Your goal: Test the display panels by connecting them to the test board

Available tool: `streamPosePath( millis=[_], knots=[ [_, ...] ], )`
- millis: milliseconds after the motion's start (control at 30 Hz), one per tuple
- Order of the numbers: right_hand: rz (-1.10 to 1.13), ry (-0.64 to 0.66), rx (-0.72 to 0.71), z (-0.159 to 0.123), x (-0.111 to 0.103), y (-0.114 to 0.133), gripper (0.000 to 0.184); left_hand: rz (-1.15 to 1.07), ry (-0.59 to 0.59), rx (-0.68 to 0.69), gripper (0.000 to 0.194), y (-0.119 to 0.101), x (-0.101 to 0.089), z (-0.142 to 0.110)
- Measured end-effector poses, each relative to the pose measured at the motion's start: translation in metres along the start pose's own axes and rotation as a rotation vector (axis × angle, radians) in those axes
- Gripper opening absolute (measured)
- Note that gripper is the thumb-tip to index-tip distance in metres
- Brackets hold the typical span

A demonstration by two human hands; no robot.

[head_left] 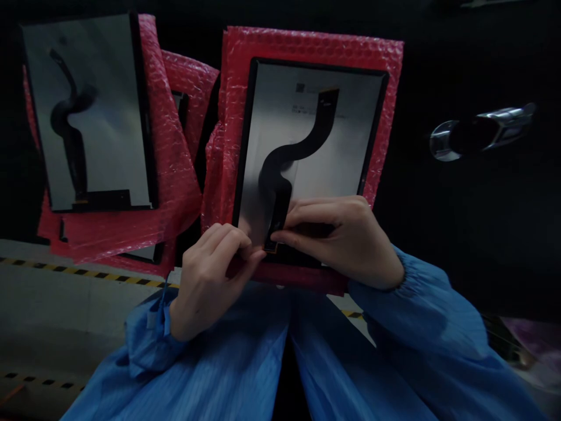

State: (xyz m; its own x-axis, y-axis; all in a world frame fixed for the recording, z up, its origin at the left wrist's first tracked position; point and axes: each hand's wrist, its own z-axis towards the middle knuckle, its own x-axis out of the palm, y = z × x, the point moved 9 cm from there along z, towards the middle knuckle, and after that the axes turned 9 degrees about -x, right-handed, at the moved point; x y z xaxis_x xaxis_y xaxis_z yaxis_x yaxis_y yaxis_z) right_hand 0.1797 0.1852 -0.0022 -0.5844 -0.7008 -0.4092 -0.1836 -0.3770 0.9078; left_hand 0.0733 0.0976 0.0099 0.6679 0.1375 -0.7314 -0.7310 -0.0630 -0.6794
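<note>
Dark desk [460, 234] carries a panel [307, 146] on red bubble wrap [307, 44] at the near edge, back up, with its black S-shaped cable [298, 152] lying loose across the grey back. Both hands pinch at the cable's lower end, left hand [210, 275] and right hand [342, 240] touching, so that work looks unfinished. A second panel [92, 111] lies on wrap at the far left corner.

Glossy grey panel [333, 146] above the hands, matt black ribbon [302, 149] on it, red bubble wrap [307, 47] underneath, knobbly plastic, shiny metal piece [482, 131] far right, smooth blue cloth sleeves [438, 327]
</note>
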Motion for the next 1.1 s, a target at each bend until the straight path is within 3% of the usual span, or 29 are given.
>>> streamPosePath(
  millis=[1100],
  knots=[
    [-0.019, -0.022, -0.001, -0.0013, -0.0003, 0.0000, 0.012, 0.010, 0.016, -0.010, 0.027, 0.0008, 0.0004, -0.0005]
  ],
)
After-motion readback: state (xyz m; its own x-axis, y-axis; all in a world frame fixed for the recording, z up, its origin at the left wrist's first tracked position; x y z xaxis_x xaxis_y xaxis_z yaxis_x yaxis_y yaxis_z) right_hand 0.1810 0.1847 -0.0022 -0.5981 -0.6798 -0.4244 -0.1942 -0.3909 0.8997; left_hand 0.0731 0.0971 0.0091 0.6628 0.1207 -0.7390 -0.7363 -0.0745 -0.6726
